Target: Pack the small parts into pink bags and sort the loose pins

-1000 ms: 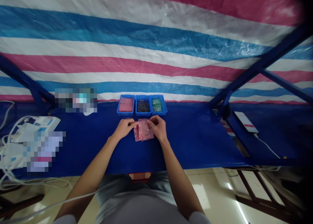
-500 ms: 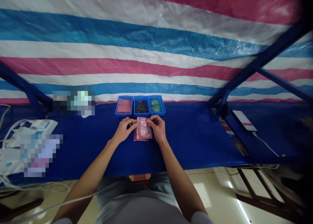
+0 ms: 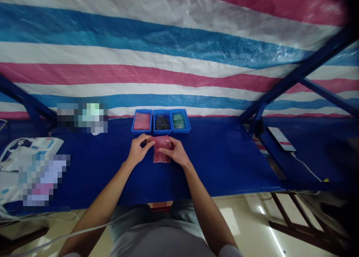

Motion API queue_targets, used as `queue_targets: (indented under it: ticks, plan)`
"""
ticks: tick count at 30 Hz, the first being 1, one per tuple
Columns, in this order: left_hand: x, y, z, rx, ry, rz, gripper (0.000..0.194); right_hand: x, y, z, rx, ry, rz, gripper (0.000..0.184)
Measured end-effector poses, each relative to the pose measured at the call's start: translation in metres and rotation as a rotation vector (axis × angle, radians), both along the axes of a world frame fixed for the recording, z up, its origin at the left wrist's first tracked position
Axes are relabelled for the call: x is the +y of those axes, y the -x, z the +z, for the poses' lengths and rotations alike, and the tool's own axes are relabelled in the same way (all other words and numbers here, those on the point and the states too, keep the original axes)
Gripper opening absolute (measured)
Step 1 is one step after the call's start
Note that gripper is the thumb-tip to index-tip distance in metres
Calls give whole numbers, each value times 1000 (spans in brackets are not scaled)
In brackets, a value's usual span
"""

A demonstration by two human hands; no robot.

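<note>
Striped tarpaulin (image 3: 168, 43) in pink, white and blue hangs behind a table (image 3: 224, 159) covered in dark blue sheeting, with blue steel struts (image 3: 301, 68) crossing the view at the right. Near the middle of the table's far edge, three blue plastic bins stand side by side. The left bin (image 3: 142, 132) holds flat pink bags (image 3: 142, 121), the middle bin (image 3: 162, 134) a heap of dark screws (image 3: 162, 122), and the right bin (image 3: 181, 132) green packets (image 3: 178, 121), whose contents are too small to make out. A pink plastic bag (image 3: 162, 154) appears to rest flat on the table, just in front of the middle bin and between the two hands. The left hand (image 3: 138, 149) sits at the bag's left edge, its fingers (image 3: 150, 141) curled and touching the film. The right hand (image 3: 176, 152) lies over the bag's right side, its fingers (image 3: 166, 146) stretched out and pressing down; whether either hand pinches a fold, I cannot tell. A phone (image 3: 281, 139) on a cable lies toward the table's right end, and white cabled items (image 3: 30, 146) crowd the left end. Thin film like this could slip from under the fingertips if the pressure is uneven. Any sudden reach forward could knock the middle bin, so its close position makes scattered screws the likeliest mess.
</note>
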State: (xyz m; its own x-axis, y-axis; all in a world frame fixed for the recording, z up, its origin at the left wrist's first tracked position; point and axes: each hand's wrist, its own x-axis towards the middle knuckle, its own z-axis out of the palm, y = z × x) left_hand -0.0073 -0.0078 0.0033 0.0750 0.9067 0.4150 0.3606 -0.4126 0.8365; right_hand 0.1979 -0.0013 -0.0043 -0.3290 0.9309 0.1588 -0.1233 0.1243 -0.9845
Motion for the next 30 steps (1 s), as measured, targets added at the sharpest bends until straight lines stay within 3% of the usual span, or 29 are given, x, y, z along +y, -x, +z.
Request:
queue_targets:
  ticks: [3,7,10,14,18,21,25,27,30]
  plan:
    - [-1,2,5,-20,-69,-34,21,0,-1,-1,-120,-174,-81,22]
    - [-3,3,11,-59,-60,-181,41,1,-4,1,-51,-297,-232,8]
    - [-3,1,10,-97,44,-217,54,0,-7,5,-10,-307,-287,5]
    - [-5,-6,4,-121,256,-308,54,-1,-8,8,18,-338,-294,7]
    - [-6,-14,1,-151,373,-307,56,-3,-6,11,-6,-364,-247,15]
    - [-6,-15,2,-225,441,-323,55,-5,-2,12,-12,-327,-206,29]
    - [-4,-12,4,-167,436,-292,29,-5,5,8,58,-137,-230,74]
    - [-2,-10,3,-171,407,-225,29,-3,6,5,85,-19,-251,73]
    - [1,-7,1,-213,369,-135,27,-2,6,2,86,103,-212,56]
